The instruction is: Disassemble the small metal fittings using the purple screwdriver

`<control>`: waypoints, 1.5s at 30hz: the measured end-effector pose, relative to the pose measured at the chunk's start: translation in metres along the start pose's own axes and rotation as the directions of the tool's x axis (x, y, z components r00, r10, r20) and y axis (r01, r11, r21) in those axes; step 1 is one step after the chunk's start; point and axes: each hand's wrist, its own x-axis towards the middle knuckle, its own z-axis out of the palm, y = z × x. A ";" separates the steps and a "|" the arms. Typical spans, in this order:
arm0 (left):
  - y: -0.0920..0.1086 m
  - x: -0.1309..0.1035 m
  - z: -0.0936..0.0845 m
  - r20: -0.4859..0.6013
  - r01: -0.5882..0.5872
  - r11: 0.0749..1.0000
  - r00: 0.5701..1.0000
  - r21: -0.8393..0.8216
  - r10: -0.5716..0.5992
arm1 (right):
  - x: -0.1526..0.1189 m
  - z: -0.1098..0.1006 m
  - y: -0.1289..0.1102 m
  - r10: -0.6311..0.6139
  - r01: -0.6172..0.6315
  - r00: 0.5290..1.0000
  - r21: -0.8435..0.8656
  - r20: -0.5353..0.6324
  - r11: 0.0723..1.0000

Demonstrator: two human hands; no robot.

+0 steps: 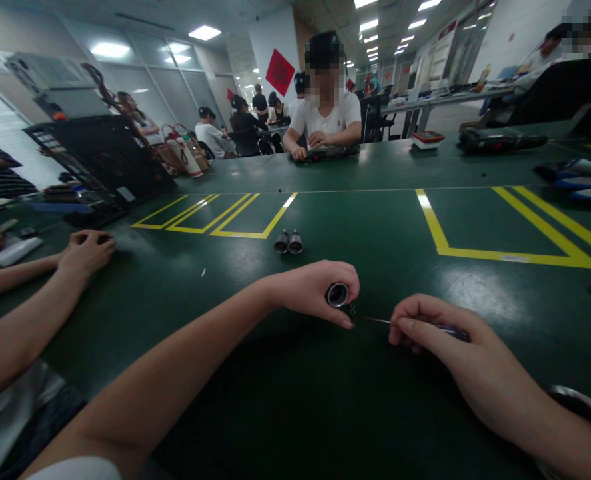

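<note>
Curled fingers of my left hand [328,290] hold a round metal cup-like part [338,295], its open end facing me. Two tiny ring-like pieces [352,309] show just right of it, near my left thumb; whether they lie on the table or hang from the part I cannot tell. My right hand [425,327] is closed around a thin tool [452,331] with a dark handle, its slim metal tip pointing left toward the small pieces. Farther back, two similar metal parts [288,243] stand side by side on the green table [255,413].
Yellow tape outlines [510,257] mark the table. At the left are another person's hands [88,252] and a large black case [105,157]. A person [325,120] sits opposite, handling a dark object. A red and white box [428,139] lies at the far edge.
</note>
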 end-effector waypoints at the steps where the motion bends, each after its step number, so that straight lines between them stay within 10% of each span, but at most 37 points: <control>1: 0.000 0.000 0.001 0.008 0.000 1.000 1.000 0.001 0.000 | 0.000 0.000 0.000 -0.004 0.004 1.000 -0.002 0.002 1.000; 45: 0.007 0.001 0.005 0.032 0.023 0.997 0.999 -0.076 -0.021 | -0.003 -0.001 0.004 0.005 -0.005 1.000 0.012 0.005 1.000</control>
